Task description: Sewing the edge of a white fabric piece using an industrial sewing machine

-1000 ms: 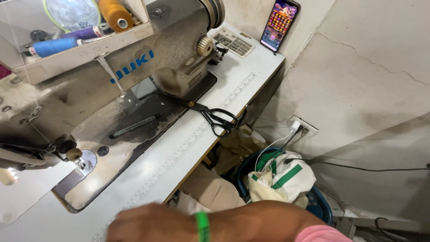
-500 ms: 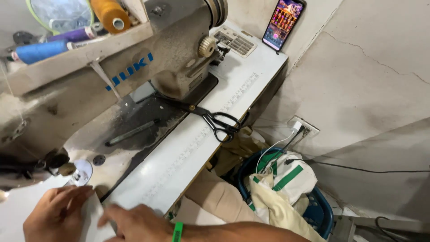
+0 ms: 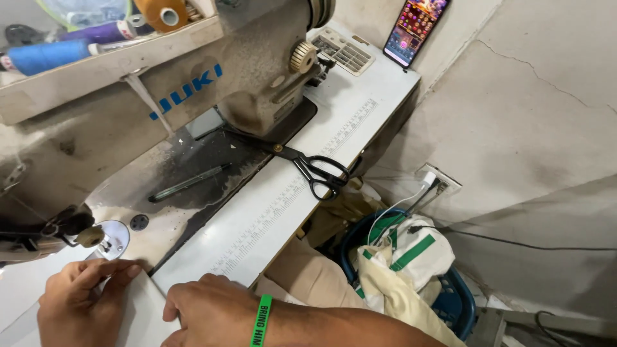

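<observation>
White flat fabric piece (image 3: pixel 138 308) lies at the near-left corner of the white sewing counter (image 3: pixel 360 109), just in front of the needle plate (image 3: pixel 112 239). Left hand (image 3: pixel 80 305) rests on the fabric's left side, fingers curled loosely with the tips pressing the edge; grip not clenched around anything. Right hand (image 3: pixel 212 313) lies flat, palm down on the fabric's right side, fingers spread, grip released. Green silicone wristband (image 3: pixel 262 320) sits on the right wrist.

Grimy beige industrial sewing machine (image 3: pixel 212 83) stands behind the hands. Dark pen (image 3: pixel 187 182) lies on the machine bed. Black-handled scissors (image 3: pixel 315 168) lie on the counter at its right edge, handles overhanging. Smartphone with a lit colourful screen (image 3: pixel 414 29) leans on the wall at the far corner. Blue and purple thread spools (image 3: pixel 61 45) sit on the shelf above the machine. Blue plastic basket (image 3: pixel 459 302) holding cream and green cloth is on the floor right of the counter.
</observation>
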